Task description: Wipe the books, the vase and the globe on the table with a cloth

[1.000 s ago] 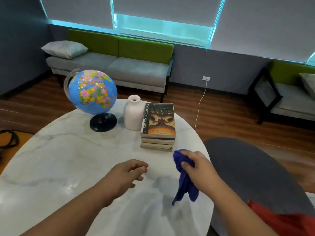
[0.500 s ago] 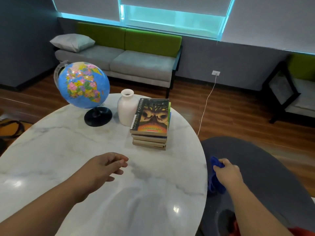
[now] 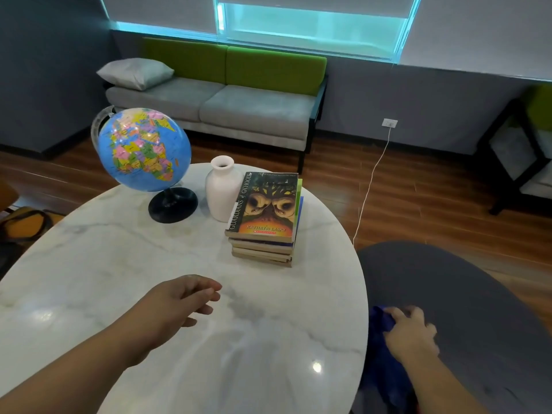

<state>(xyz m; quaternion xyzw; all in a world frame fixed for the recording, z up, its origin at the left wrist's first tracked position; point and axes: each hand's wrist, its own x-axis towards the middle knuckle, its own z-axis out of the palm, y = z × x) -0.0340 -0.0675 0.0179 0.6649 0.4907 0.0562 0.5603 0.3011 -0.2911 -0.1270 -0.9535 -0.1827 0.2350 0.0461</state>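
A blue globe (image 3: 143, 149) on a black base stands at the far side of the white marble table (image 3: 125, 273). A white vase (image 3: 222, 189) is right of it, and a stack of books (image 3: 264, 219) sits beside the vase. My left hand (image 3: 179, 303) hovers over the table's middle with relaxed fingers, holding nothing. My right hand (image 3: 410, 333) is off the table's right edge, low over a dark grey round surface (image 3: 466, 294). Its curled fingers hold a blue cloth (image 3: 380, 322), which bunches under and beside the hand.
A grey and green sofa (image 3: 239, 103) with a pillow stands behind the table under the window. A white cord (image 3: 372, 180) runs from a wall socket to the wooden floor. A dark chair (image 3: 519, 153) is at the far right.
My right hand carried the blue cloth from in front of the books off the table's right edge and down to the grey surface. The left hand stayed over the table.
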